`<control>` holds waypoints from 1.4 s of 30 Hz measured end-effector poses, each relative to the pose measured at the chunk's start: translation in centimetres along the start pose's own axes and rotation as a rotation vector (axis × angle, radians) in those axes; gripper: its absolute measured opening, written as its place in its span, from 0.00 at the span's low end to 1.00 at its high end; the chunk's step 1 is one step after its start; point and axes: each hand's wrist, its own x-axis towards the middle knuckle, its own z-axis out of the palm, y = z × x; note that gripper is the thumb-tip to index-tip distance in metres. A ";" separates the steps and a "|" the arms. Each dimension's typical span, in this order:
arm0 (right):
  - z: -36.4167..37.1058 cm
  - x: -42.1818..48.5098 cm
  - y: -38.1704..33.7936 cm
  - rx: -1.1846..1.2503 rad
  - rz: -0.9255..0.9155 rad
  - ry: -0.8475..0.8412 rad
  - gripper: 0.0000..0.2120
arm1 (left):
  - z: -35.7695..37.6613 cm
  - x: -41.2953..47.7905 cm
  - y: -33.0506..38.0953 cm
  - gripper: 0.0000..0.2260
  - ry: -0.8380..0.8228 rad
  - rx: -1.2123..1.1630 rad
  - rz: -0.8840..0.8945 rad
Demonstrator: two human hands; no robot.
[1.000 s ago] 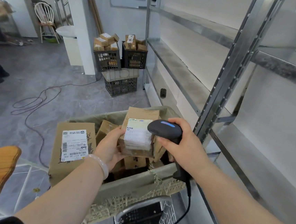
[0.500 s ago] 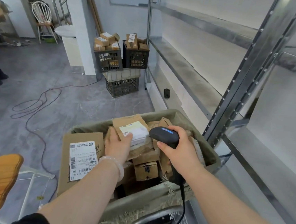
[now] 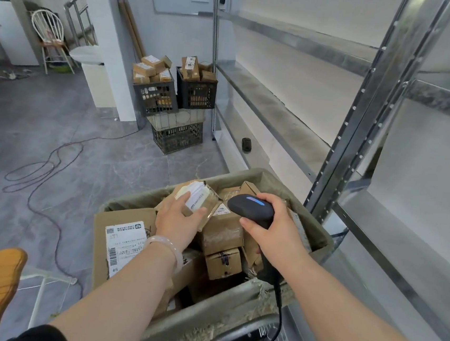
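Matt plastic scanner (image 3: 250,207), glossy-taped brown cardboard parcel (image 3: 198,196).

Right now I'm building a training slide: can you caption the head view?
Left hand holds a labelled parcel in the bin while the right hand grips a barcode scanner.

left hand (image 3: 179,221): stretched forward, fingers apparently clasping | right hand (image 3: 275,230): curled tight, arm extended

Two hands, left hand (image 3: 179,222) and right hand (image 3: 278,234); one scanner (image 3: 251,208); one bin (image 3: 319,240) with at least five cardboard parcels (image 3: 222,233); three black crates (image 3: 156,99); one white chair (image 3: 48,35)
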 end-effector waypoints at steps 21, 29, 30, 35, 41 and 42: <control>-6.2 -5.3 0.9 0.006 -0.037 0.369 0.26 | 5.6 -4.3 8.2 0.30 -0.243 0.436 0.561; -16.6 -14.3 1.8 -0.043 -0.028 0.834 0.27 | 15.3 -13.6 16.6 0.33 -0.477 0.435 0.881; -17.7 -15.6 1.7 -0.049 -0.033 0.872 0.27 | 16.2 -15.0 17.6 0.33 -0.497 0.440 0.928; -23.5 -22.4 1.0 -0.114 -0.050 1.026 0.26 | 19.7 -22.8 22.4 0.33 -0.599 0.391 1.108; -29.6 -31.4 -0.3 -0.196 -0.070 1.136 0.26 | 21.9 -33.4 27.1 0.34 -0.661 0.307 1.254; -30.4 -32.9 -0.6 -0.204 -0.079 1.146 0.26 | 22.1 -35.1 27.9 0.34 -0.666 0.287 1.278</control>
